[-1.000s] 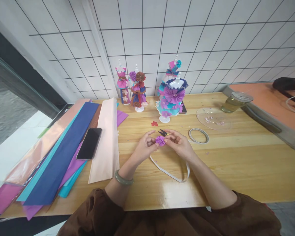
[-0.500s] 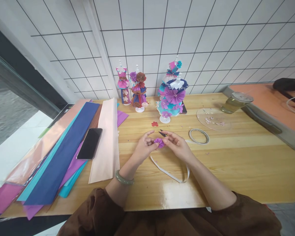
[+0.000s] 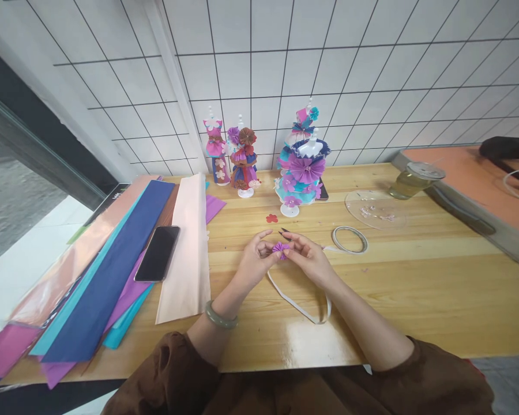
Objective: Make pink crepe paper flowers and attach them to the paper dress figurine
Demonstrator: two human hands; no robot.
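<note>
Between my two hands is a small pleated purple paper rosette [image 3: 280, 249]. My left hand [image 3: 256, 257] pinches its left side, with the index finger raised. My right hand [image 3: 310, 259] closes thumb and fingers on its right side. Just behind my right fingers lie dark pointed tips [image 3: 284, 233], partly hidden. A red paper flower [image 3: 272, 218] rests farther back. A white strip [image 3: 298, 308] curves on the table below my hands, and a roll of white tape [image 3: 350, 240] lies to the right.
Colored paper sheets [image 3: 108, 271] and a phone [image 3: 157, 253] lie at left. Small decorated dress stands [image 3: 244, 161] and a larger one [image 3: 303, 167] stand by the wall. A clear plate [image 3: 374, 210] of small beads and a lidded cup [image 3: 415, 181] are at right.
My right hand has shifted slightly left, its fingers now covering more of the rosette's right side. The rosette looks more tilted. The white strip has moved a little.
</note>
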